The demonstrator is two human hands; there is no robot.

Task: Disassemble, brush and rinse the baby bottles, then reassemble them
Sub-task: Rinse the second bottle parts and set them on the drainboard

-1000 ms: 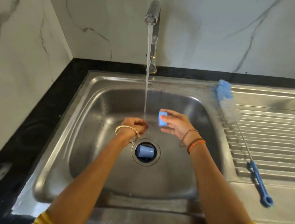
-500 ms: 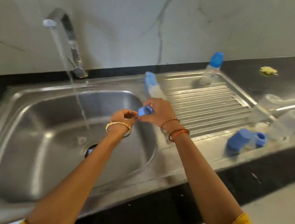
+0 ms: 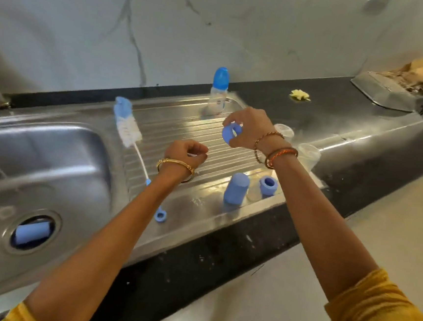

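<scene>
A pale-blue cylindrical plastic cap (image 3: 32, 233) lies in the steel sink's (image 3: 53, 146) drain, probably dropped. On the ribbed drainboard's front edge an upright blue cap (image 3: 235, 192) and blue collar ring (image 3: 268, 185) stand draining. Above, the left hand (image 3: 186, 153) curls loosely (apparently empty); the right hand (image 3: 249, 130), wrist bent, pinches a blue screw ring (image 3: 230, 134), seemingly for setting down.

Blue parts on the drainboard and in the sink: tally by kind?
Rings: 2, one in the right hand at, one standing
Caps: 3
Brush: 1
Total: 6
</scene>
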